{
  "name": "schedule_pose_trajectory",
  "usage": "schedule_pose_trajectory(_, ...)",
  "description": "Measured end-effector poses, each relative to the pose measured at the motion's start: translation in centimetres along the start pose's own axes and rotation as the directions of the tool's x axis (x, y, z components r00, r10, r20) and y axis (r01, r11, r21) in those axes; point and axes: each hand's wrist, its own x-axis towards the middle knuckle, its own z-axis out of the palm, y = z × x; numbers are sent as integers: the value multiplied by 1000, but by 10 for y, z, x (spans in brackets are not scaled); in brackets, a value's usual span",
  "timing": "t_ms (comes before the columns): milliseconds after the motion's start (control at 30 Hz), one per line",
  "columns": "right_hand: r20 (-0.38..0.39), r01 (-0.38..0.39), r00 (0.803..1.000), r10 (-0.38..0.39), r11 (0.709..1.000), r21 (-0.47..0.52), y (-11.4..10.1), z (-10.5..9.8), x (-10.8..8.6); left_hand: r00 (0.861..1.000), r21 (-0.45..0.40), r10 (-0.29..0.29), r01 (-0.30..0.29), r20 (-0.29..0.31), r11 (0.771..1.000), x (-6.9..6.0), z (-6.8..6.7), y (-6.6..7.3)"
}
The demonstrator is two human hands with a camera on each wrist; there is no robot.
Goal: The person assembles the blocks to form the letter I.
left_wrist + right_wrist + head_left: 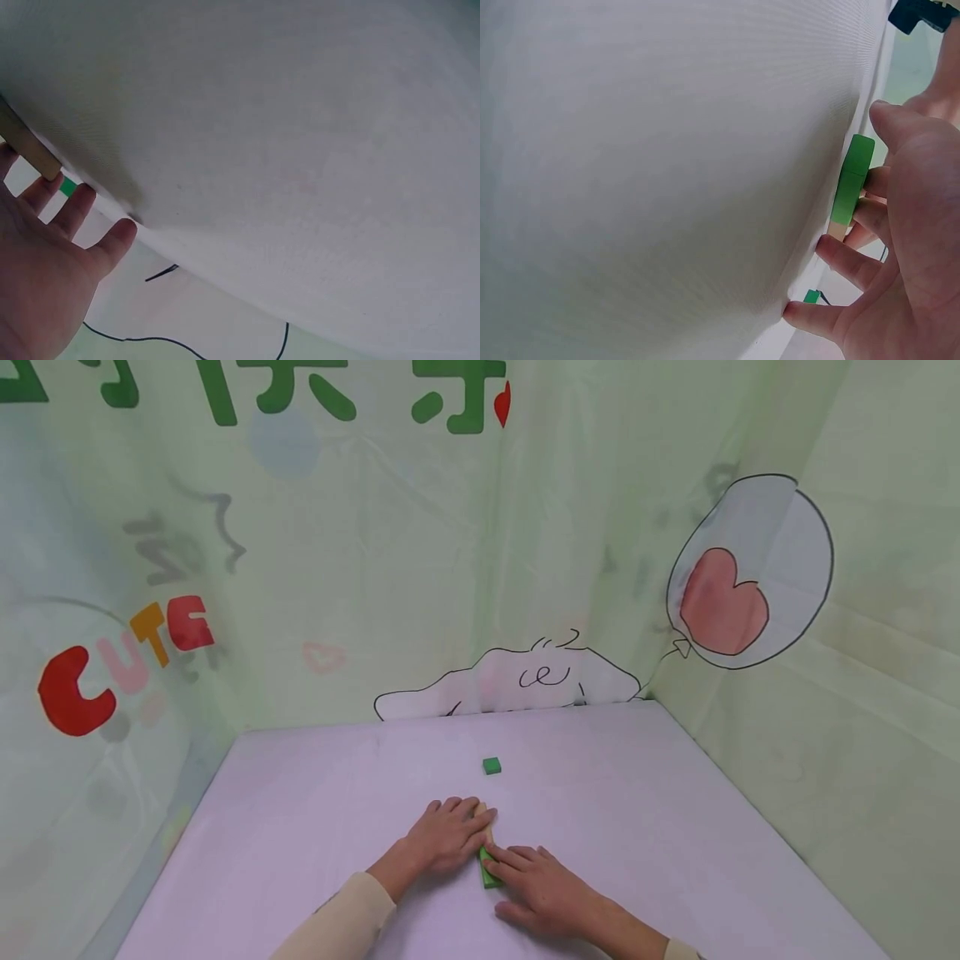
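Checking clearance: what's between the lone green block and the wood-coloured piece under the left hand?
Only bare tabletop, per the head view: the green block lies apart, beyond the wood-coloured piece and the left hand.

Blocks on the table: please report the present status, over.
Left hand touches wooden block. Right hand touches nearer green block. Small green block apart, beyond both hands; seems not in the way.
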Motion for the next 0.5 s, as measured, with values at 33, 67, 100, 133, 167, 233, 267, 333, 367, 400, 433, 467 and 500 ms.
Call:
schedule_pose_trajectory(33, -2, 1, 1000, -1, 1000, -2, 0, 0, 0, 1000, 5, -2, 2, 2, 1000, 0, -1, 1)
schedule_pose_trajectory(67, -2, 0, 1000, 0, 1000, -3, 0, 0, 0, 1000, 8, -3, 3, 5, 1000, -1, -2, 1)
schedule_pose_trajectory(100, -1, 0, 1000, 0, 1000, -1, 1, 0, 0, 1000, 12, -4, 4, 5, 1000, -1, -2, 1)
schedule_pose_trajectory(133, 0, -1, 1000, 1, 1000, 1, 1, 1, 0, 1000, 16, -5, 5, 6, 1000, -1, -2, 1)
schedule_pose_trajectory(167, 3, -4, 1000, 4, 1000, 2, 0, 1, 0, 1000, 19, -6, 6, 6, 1000, -1, -3, 1)
schedule_pose_trajectory(233, 7, -7, 1000, 7, 1000, 3, 0, 1, 0, 1000, 20, -8, 7, 7, 1000, -1, -2, 1)
schedule_pose_trajectory(267, 8, -9, 1000, 9, 1000, 5, 0, 0, 0, 1000, 22, -7, 7, 6, 1000, -1, -2, 1)
schedule_pose_trajectory(333, 7, -9, 1000, 9, 1000, 5, 0, 0, 0, 1000, 26, -6, 6, 3, 1000, 0, -1, 0)
schedule_pose_trajectory(367, 6, -8, 1000, 8, 1000, 3, 0, 0, 0, 1000, 28, -6, 6, 3, 1000, 0, 0, 0)
schedule_pose_trajectory(400, 4, -7, 1000, 7, 1000, 2, 0, 0, 0, 1000, 30, -7, 7, 3, 1000, 0, 1, 0)
schedule_pose_trajectory(433, 2, -5, 1000, 5, 1000, 2, 0, 0, 0, 1000, 32, -8, 8, 4, 999, 1, 1, 0)
schedule_pose_trajectory(467, -1, -2, 1000, 2, 1000, -1, 0, 0, 0, 1000, 34, -9, 9, 4, 999, 1, 1, 0)
schedule_pose_trajectory(500, -4, 1, 1000, -1, 1000, -2, 0, 0, 0, 1000, 36, -10, 10, 3, 999, 1, 2, 0)
